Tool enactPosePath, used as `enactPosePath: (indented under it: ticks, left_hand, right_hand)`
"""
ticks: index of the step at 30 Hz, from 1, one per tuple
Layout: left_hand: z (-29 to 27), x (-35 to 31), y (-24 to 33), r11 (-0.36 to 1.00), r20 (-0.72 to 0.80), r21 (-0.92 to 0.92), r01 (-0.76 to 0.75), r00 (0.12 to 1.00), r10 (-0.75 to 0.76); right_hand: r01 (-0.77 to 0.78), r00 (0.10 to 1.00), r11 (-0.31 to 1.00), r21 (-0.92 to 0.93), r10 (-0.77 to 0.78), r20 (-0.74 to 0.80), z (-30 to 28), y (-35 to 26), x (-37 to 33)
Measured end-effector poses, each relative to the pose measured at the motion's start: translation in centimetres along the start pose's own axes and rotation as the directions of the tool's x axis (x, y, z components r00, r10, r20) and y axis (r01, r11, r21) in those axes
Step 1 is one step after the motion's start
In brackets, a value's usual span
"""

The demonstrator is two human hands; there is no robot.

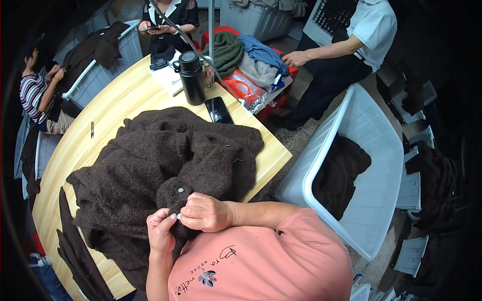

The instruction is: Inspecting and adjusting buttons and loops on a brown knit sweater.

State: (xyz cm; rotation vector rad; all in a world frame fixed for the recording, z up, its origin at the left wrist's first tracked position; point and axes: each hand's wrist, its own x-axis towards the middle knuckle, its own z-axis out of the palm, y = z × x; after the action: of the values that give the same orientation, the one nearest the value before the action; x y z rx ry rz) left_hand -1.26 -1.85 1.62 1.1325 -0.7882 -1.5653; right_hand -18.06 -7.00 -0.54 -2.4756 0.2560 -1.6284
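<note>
Two grips, left hand [161,229] and right hand [205,212], pinch a small, shiny, pale button-like piece [178,216] at the fuzzy dark-brown knit garment [143,155]. Steady, gentle tension seems best.

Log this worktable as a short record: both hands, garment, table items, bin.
Left hand: thumb and finger closed at a small pale piece
Right hand: curled, fingers closed on the same piece
Garment: fuzzy dark brown knit, bunched on the pale wooden table
Behind garment: tall black cylindrical flask, flat black phone
Bin: light grey plastic, dark brown fabric inside
</note>
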Motion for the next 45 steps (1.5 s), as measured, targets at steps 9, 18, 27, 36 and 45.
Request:
enactPosePath:
  ticks: [9, 18, 27, 36, 45]
  left_hand:
    - [-0.1, -0.6, -0.6, 0.966, -0.002, 0.214, -0.147, 0.988, 0.151]
    - [0.0, -0.7, -1.3, 0.768, -0.025, 0.566, -0.301, 0.924, 0.381]
    - [0.1, -0.7, -1.4, 0.700, 0.030, 0.611, -0.369, 0.895, 0.445]
    - [0.6, -0.7, -1.0, 0.574, 0.050, 0.719, -0.391, 0.853, 0.519]
    - [1.2, -0.7, -0.8, 0.397, 0.114, 0.806, -0.439, 0.774, 0.623]
  right_hand:
    - [-0.035, 0.998, 0.999, -0.024, 0.037, 0.055, 0.4, 0.2, -0.4]
    - [-0.288, 0.950, 0.943, 0.167, 0.259, 0.177, 0.8, 0.7, -0.8]
    - [-0.611, 0.785, 0.731, 0.303, 0.513, 0.347, 0.3, 1.0, -0.4]
    - [-0.599, 0.765, 0.785, 0.159, 0.502, 0.404, 0.7, 1.3, -1.1]
    - [-0.581, 0.809, 0.798, 0.162, 0.543, 0.226, 1.5, 0.0, -1.9]
